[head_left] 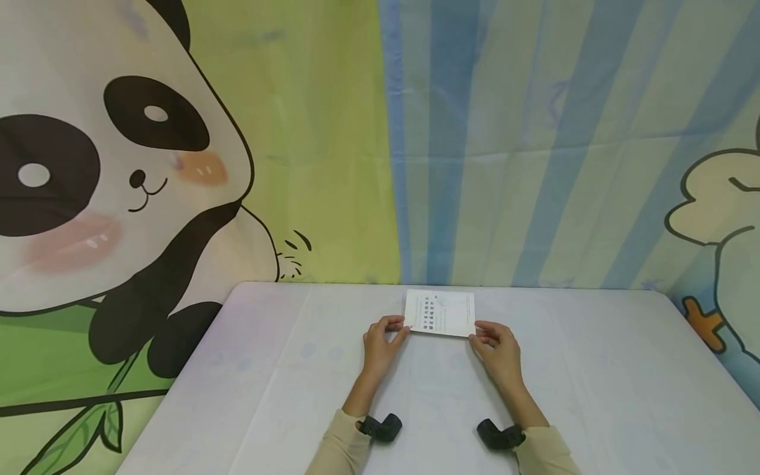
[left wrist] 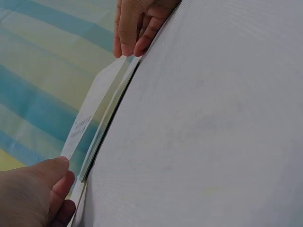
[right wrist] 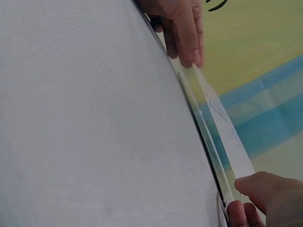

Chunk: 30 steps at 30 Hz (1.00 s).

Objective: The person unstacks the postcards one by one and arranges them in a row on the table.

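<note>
A white rectangular card [head_left: 443, 315] with rows of dark printed characters is near the far edge of the table. My left hand [head_left: 380, 348] pinches its left end, thumb near the front corner. On the opposite end, my right hand [head_left: 501, 356] pinches the card with thumb and fingers. Seen low in the left wrist view, the card [left wrist: 97, 97] is thin and tilted. Below it runs a pale strip [left wrist: 107, 124] with a dark lower edge; whether it belongs to the card I cannot tell. Some fingers are hidden behind the card.
A white cloth-covered table [head_left: 594, 382] spreads in front of me. Behind it hangs a printed curtain [head_left: 332, 132] with a panda and blue stripes. A black wrist camera [head_left: 382, 429] is strapped on the left wrist, and another black camera [head_left: 500, 435] on the right.
</note>
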Motion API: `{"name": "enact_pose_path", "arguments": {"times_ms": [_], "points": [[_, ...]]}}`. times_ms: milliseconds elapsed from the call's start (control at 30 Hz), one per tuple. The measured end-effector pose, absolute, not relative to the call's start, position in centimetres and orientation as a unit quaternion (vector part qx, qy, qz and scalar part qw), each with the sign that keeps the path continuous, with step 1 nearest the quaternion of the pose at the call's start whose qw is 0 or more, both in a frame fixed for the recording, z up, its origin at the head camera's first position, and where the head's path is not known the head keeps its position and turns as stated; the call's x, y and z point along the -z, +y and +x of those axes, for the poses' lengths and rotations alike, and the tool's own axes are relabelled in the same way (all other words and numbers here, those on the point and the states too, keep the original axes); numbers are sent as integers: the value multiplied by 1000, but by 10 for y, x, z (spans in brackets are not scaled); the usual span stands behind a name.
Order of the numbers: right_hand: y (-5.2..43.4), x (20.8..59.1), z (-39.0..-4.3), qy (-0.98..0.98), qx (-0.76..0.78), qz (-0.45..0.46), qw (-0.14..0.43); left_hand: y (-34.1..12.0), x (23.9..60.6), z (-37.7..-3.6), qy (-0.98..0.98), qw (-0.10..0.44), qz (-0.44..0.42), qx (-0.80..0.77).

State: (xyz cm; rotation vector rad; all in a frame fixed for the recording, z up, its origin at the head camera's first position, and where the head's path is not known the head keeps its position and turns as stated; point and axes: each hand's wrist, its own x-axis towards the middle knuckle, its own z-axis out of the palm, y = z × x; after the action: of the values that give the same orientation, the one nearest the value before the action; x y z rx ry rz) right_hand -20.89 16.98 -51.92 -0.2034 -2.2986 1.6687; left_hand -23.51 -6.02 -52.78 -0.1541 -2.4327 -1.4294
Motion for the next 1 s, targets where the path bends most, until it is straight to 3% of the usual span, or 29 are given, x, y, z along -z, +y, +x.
{"name": "enact_pose_path", "arguments": {"times_ms": [1000], "points": [[174, 521, -206, -772, -620, 1, 140, -61, 526, -235, -867, 162, -84, 463]]}}
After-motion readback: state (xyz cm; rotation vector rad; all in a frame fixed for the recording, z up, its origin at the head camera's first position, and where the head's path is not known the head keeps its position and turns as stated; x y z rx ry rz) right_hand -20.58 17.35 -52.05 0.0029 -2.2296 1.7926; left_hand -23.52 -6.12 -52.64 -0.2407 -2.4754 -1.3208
